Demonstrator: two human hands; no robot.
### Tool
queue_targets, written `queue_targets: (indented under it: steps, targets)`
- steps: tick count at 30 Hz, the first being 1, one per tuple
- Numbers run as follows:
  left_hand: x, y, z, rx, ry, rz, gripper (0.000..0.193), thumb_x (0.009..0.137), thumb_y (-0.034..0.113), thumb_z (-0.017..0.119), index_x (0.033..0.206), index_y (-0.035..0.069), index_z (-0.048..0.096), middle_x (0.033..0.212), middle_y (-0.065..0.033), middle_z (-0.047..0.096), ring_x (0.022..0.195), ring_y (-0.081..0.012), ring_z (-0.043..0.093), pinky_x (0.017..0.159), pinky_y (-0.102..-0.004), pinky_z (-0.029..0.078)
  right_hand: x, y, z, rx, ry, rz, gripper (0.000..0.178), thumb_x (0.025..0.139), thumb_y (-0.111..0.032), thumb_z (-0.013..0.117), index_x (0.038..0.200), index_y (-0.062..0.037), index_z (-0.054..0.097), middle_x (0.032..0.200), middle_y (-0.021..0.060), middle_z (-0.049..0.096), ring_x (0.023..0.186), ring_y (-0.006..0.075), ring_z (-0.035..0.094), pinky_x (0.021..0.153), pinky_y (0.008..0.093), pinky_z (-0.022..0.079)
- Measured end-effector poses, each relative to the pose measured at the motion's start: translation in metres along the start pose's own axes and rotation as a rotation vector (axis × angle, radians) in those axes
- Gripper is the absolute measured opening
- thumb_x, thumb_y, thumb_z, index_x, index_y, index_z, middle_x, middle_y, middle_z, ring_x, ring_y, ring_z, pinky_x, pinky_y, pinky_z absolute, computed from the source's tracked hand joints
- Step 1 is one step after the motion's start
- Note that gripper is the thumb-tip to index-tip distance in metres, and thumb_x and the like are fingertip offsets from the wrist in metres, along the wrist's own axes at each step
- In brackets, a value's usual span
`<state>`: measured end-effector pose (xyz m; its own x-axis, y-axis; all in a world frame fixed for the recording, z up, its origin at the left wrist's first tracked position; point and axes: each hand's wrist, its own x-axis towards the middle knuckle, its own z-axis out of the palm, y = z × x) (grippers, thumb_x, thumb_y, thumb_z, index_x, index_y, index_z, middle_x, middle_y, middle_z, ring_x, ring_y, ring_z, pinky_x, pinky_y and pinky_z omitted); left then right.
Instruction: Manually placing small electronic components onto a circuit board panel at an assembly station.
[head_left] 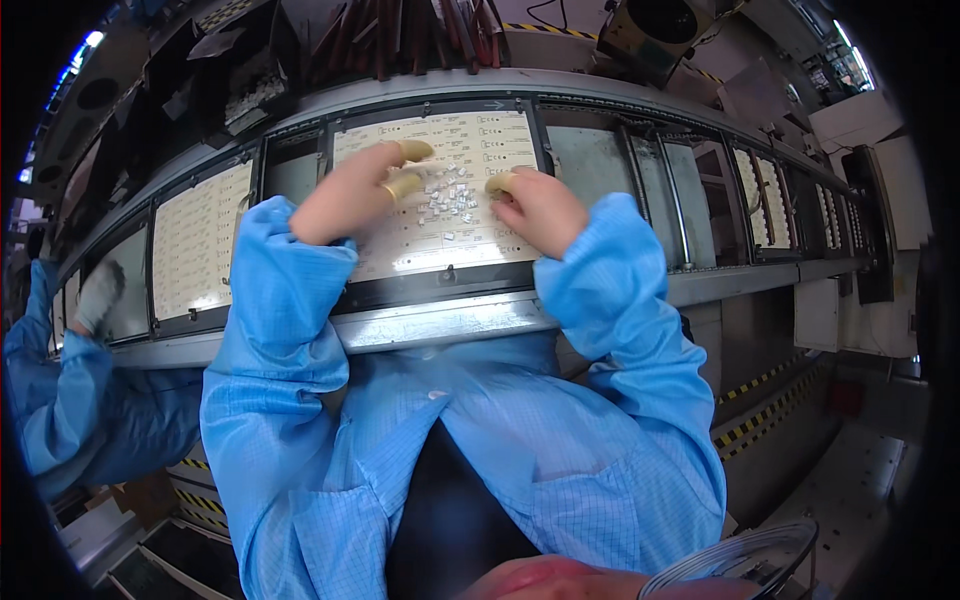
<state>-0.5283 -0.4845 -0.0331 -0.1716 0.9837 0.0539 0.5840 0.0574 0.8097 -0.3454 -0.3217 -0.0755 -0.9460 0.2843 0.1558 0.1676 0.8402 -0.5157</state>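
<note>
A cream-coloured printed panel (390, 255) lies in a dark frame (450, 290) on the conveyor before me. Small silvery pieces (447, 203) are heaped loosely over its middle. My left hand (350, 195) reaches over the panel from the left, yellowish covers on its fingertips. Its thumb and forefinger are apart beside the heap, and nothing shows between them. At the heap's right edge, my right hand (540, 208) is curled with covered fingertips drawn together low over the panel. Whatever may be in that pinch is hidden.
Another framed panel (203, 240) sits on the conveyor to the left, near a co-worker's gloved hand (98, 292). A metal rail (440, 322) runs along the near side. Dark bins (245, 75) and reddish-brown strips (410, 35) stand beyond the line.
</note>
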Motion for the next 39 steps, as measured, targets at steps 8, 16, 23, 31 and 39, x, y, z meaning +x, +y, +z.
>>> queue_targets:
  steps: [8,16,23,31,39]
  targets:
    - [-0.017,0.001,-0.013,0.274,0.263,-0.125,0.025,0.082,0.004,0.055,0.106,0.002,0.059,0.101,-0.0172,0.061,0.092,-0.0308,0.059,0.081,-0.034,0.047,0.016,-0.007,0.02,-0.027,-0.038,0.061,0.021,0.078,-0.017,0.066,0.093,-0.0032,0.062,0.085,0.0127,0.055,0.081,0.028,0.058,0.074,0.0336,0.048]
    - [0.021,-0.041,0.016,0.163,0.109,-0.016,0.026,0.078,0.003,0.061,0.104,0.003,0.061,0.1,-0.0157,0.056,0.094,-0.0286,0.057,0.084,-0.0328,0.046,0.01,-0.002,0.021,0.019,0.015,0.001,0.017,0.078,-0.013,0.065,0.092,-0.003,0.061,0.085,0.0126,0.054,0.081,0.0262,0.058,0.074,0.0329,0.047]
    - [0.022,-0.044,0.016,0.224,0.221,-0.028,0.02,0.078,0.001,0.061,0.097,0.0,0.061,0.087,-0.0114,0.058,0.079,-0.019,0.059,0.073,-0.0275,0.049,0.042,0.018,-0.025,0.09,0.123,0.09,0.015,0.079,-0.005,0.061,0.094,-0.002,0.062,0.073,0.0079,0.06,0.064,0.0159,0.058,0.06,0.0283,0.048]
    - [0.038,-0.027,-0.033,-0.415,0.469,-0.205,0.017,0.079,0.002,0.062,0.095,-0.003,0.061,0.075,-0.0061,0.063,0.066,-0.0104,0.058,0.062,-0.0224,0.048,0.103,0.045,-0.032,0.206,0.001,0.249,0.016,0.078,-0.002,0.063,0.094,-0.0022,0.063,0.073,0.0015,0.06,0.061,0.0085,0.054,0.056,0.0231,0.046]
    - [0.052,-0.071,-0.035,0.061,0.391,-0.194,0.017,0.081,0.002,0.06,0.097,-0.001,0.064,0.086,-0.0124,0.065,0.074,-0.0173,0.061,0.071,-0.0275,0.049,0.11,0.054,-0.005,0.203,0.08,0.26,0.016,0.079,-0.004,0.062,0.094,-0.0027,0.067,0.075,0.0036,0.062,0.063,0.0105,0.056,0.062,0.0241,0.048]
